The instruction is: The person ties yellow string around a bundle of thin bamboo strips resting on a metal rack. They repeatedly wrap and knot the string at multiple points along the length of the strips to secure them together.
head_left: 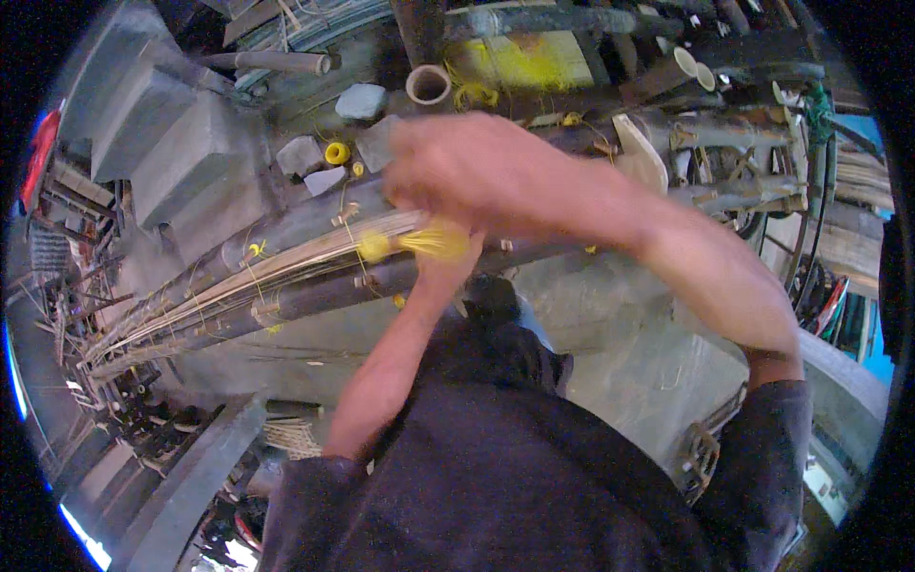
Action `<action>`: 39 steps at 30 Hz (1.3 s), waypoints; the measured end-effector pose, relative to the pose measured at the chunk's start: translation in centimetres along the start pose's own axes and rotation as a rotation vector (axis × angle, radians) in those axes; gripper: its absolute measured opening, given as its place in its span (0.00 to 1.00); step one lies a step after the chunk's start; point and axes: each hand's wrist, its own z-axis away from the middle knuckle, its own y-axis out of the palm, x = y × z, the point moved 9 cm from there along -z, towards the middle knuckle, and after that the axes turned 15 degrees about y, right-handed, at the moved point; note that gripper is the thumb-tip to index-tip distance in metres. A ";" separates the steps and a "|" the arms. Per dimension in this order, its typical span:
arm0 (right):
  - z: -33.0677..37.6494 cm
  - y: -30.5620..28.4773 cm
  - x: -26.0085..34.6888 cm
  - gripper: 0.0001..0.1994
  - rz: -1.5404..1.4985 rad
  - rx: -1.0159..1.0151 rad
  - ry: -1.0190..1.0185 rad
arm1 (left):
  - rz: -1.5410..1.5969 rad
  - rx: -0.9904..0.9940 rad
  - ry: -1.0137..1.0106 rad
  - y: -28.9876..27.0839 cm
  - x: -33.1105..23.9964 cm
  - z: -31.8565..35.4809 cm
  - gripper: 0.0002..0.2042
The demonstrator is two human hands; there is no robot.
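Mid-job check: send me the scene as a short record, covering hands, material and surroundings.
Left hand: at the yellow strands; grip cannot be told
Right hand: motion-blurred, just above the left hand in the picture; fingers unclear
Material: thin pale strips, running lengthwise between two dark poles
Nearby: yellow roll among grey stones
Left background: grey stepped blocks

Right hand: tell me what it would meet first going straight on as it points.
In the picture, the right hand points left and slightly up, so first in line is the grey block; depth is unclear, and the hand might pass above it.
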 end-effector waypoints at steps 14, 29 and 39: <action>13.7 14.1 -3.8 0.14 -0.440 0.171 0.496 | -0.047 0.276 -0.056 -0.3 -0.2 -1.1 0.10; 24.4 14.1 -8.5 0.10 -0.398 -0.492 0.800 | 0.143 0.940 -0.168 14.1 16.6 -10.0 0.22; 33.5 19.0 -20.1 0.16 -1.200 -0.508 1.464 | 0.273 0.385 0.030 7.7 -4.0 -14.3 0.14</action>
